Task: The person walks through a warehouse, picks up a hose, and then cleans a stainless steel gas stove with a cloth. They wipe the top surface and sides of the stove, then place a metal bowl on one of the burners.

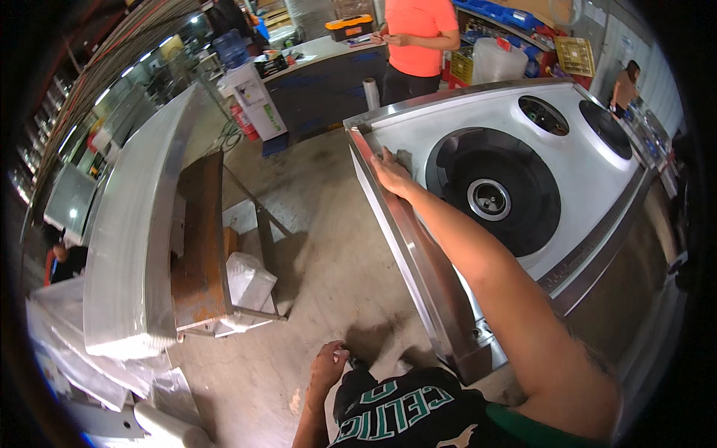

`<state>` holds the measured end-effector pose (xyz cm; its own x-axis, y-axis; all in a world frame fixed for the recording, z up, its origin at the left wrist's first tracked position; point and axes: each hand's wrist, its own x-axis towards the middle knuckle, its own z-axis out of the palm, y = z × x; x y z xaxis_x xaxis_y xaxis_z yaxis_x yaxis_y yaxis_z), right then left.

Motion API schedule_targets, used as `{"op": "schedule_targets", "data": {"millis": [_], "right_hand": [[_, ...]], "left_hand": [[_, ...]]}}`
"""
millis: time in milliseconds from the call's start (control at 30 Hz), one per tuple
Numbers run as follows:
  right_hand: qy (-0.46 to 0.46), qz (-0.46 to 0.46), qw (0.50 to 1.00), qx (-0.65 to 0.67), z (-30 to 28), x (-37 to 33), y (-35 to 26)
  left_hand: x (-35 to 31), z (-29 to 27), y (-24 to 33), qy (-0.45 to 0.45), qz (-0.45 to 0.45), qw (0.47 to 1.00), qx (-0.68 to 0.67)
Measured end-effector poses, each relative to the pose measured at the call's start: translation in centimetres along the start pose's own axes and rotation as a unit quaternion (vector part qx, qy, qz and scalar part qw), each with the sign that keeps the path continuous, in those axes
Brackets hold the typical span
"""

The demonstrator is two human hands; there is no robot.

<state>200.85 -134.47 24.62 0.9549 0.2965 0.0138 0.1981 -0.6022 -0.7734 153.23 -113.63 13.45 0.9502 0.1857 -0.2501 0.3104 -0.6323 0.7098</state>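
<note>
A large stainless steel wok range (403,134) stands at my right, with a big black round burner well (493,190) and two smaller openings toward its far side. My right arm reaches across its near corner. My right hand (390,173) lies on the raised left rim, fingers extended against the metal; the thumb is hard to see. Low in front of my body, my left hand (328,364) is held with fingers curled, away from the range. Something small and pale shows at its fingertips, too small to name.
At left, a tall stack of plastic-wrapped sheets (138,231) leans beside a rusty metal stand (202,246). Farther back are a water dispenser (254,97), a red fire extinguisher (243,122) and a long counter (321,89). A person in an orange shirt (422,37) stands beyond the range.
</note>
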Motion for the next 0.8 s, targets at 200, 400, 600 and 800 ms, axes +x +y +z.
{"op": "schedule_targets", "data": {"millis": [200,400,600,800], "right_hand": [[0.078,0.025,0.994,-0.078,2.1,11.1,1.6],[0.166,0.019,0.983,-0.073,0.7,15.4,4.6],[0.352,0.111,0.911,-0.181,-4.7,16.2,8.1],[0.464,0.255,0.814,-0.237,-12.3,22.0,16.1]], "left_hand": [[12.5,-6.8,-4.7,-0.047,0.046,0.998,0.023],[25.1,-14.0,-6.4,-0.098,0.073,0.991,0.054],[38.6,-17.3,-4.0,-0.129,0.115,0.984,0.05],[52.3,-15.5,-3.1,-0.21,0.109,0.965,0.115]]}}
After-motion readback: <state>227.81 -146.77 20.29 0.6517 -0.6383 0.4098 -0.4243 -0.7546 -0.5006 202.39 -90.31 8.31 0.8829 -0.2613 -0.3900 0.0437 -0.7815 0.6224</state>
